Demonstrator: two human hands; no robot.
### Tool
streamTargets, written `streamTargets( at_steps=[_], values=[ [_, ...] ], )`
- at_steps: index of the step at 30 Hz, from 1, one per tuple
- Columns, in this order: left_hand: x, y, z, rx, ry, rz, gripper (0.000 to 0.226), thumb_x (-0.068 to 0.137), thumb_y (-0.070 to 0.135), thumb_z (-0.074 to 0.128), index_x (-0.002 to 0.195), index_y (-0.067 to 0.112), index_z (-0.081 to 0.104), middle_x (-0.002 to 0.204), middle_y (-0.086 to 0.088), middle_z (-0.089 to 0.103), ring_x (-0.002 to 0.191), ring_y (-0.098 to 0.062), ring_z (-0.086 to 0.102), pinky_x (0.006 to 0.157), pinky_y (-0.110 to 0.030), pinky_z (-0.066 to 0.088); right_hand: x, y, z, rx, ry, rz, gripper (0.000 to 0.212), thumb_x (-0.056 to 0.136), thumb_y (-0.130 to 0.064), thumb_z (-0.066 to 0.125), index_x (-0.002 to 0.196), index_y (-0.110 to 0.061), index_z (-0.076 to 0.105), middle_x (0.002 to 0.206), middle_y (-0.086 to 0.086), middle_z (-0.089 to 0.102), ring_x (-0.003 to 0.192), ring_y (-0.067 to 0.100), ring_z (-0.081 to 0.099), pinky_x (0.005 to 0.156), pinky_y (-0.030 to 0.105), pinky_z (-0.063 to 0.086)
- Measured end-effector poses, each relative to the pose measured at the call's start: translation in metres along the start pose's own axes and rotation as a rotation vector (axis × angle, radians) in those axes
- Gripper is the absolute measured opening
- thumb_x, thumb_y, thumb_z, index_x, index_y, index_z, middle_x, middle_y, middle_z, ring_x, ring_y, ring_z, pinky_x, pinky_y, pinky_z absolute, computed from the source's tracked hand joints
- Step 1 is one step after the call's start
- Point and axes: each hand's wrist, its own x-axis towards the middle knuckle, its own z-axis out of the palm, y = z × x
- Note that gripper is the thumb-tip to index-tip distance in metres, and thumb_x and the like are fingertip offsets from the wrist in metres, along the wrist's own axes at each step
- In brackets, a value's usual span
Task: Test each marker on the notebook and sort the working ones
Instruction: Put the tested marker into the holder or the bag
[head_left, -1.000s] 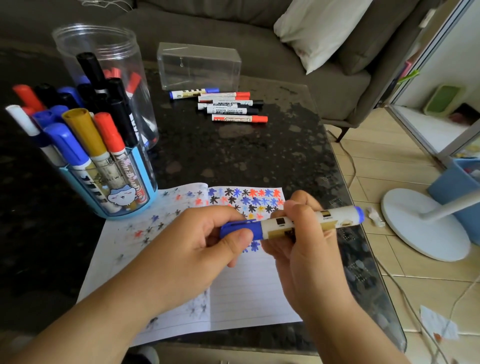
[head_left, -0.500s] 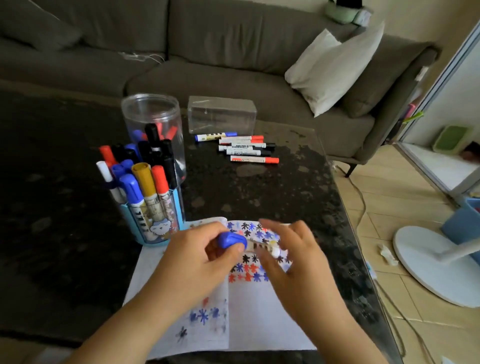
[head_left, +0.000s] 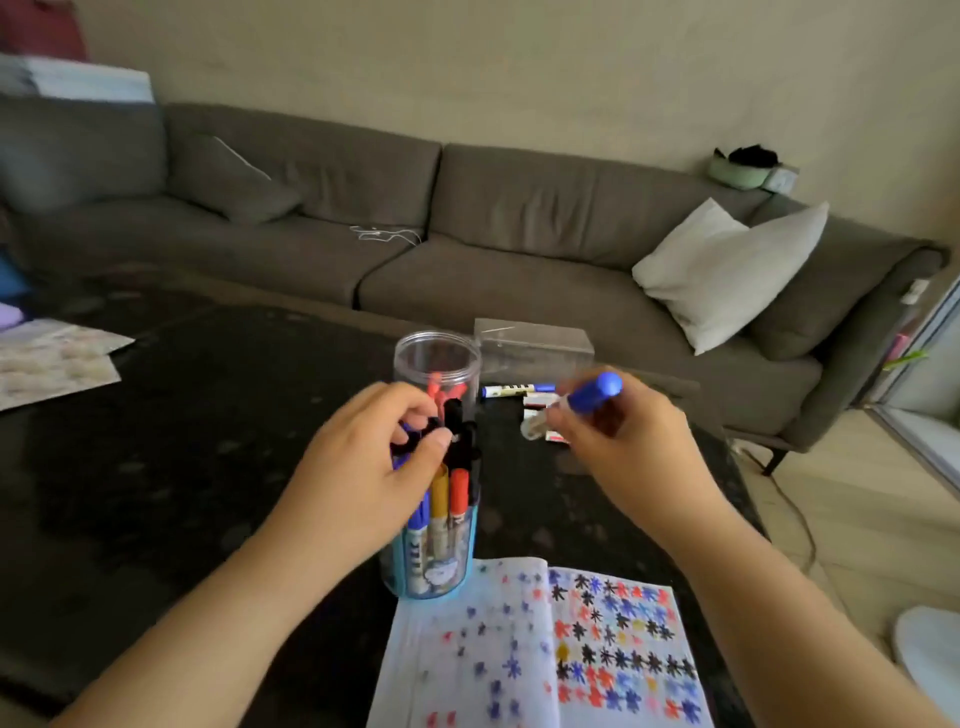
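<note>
Right hand (head_left: 618, 447) fingers round blurred blue-capped marker (head_left: 574, 405); left hand (head_left: 374, 462) fingers curled among cup markers (head_left: 449, 467), grip unclear.

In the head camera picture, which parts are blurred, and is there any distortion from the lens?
Head view: both the left hand and the right hand are smeared by motion, as is the blue marker; the notebook marks look soft. The wide lens bends the sofa line. Light is soft daylight, with no hard glare.

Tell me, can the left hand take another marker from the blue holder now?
Probably yes. The left hand is already at the marker tops in the blue holder, its fingers curled among them; nothing blocks it. The blur hides which marker its grip takes.
</note>
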Motion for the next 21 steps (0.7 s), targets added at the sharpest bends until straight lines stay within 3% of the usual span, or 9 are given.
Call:
streamTargets(
  at_steps=[4,9,12,14,17,21],
  values=[
    [0.031,-0.029,-0.014,0.085,0.005,-0.082,0.011,0.087,0.024,0.059,0.097,0.022,0.059,0.091,0.010,0.055,0.084,-0.005,0.055,0.067,-0.011,0.037,0.065,-0.019,0.027,0.093,-0.004,0.028,0.007,0.088,-0.030,0.063,0.092,-0.024,0.063,0.077,0.001,0.067,0.073,0.013,0.062,0.066,0.023,0.046],
    [0.052,-0.041,-0.012,0.111,-0.038,-0.141,0.016,0.090,0.028,0.057,0.105,0.024,0.057,0.095,0.014,0.053,0.086,0.000,0.051,0.064,-0.007,0.035,0.107,-0.021,0.074,-0.180,-0.288,0.119,0.026,0.097,-0.037,0.047,0.102,-0.012,0.052,0.081,0.000,0.053,0.071,0.014,0.049,0.056,0.026,0.033],
    [0.057,-0.045,-0.008,0.109,-0.047,-0.142,0.014,0.090,0.030,0.057,0.103,0.026,0.056,0.093,0.016,0.053,0.084,0.002,0.050,0.062,-0.008,0.035,0.115,-0.011,0.091,-0.325,-0.497,0.163,0.031,0.099,-0.035,0.043,0.113,-0.009,0.051,0.088,0.005,0.052,0.074,0.015,0.047,0.071,0.028,0.035],
    [0.058,-0.047,-0.006,0.112,-0.045,-0.128,0.014,0.088,0.033,0.058,0.100,0.028,0.055,0.091,0.017,0.053,0.083,0.003,0.051,0.061,-0.008,0.035,0.116,-0.004,0.095,-0.382,-0.566,0.158,0.037,0.100,-0.035,0.041,0.124,-0.008,0.049,0.108,0.012,0.057,0.087,0.019,0.050,0.077,0.029,0.036],
    [0.061,-0.041,-0.005,0.086,-0.036,-0.110,0.012,0.087,0.034,0.059,0.097,0.030,0.053,0.089,0.017,0.053,0.083,0.004,0.051,0.060,-0.009,0.035,0.115,0.004,0.087,-0.331,-0.496,0.118,0.040,0.099,-0.032,0.043,0.132,-0.009,0.046,0.126,0.013,0.056,0.111,0.027,0.053,0.086,0.029,0.038],
    [0.063,-0.022,0.001,0.060,-0.013,-0.045,0.012,0.088,0.031,0.058,0.098,0.027,0.055,0.089,0.015,0.055,0.082,0.004,0.052,0.060,-0.006,0.040,0.102,0.019,0.057,-0.222,-0.371,0.137,0.036,0.098,-0.029,0.047,0.131,-0.016,0.048,0.113,0.006,0.059,0.100,0.022,0.056,0.079,0.024,0.038]
  ],
)
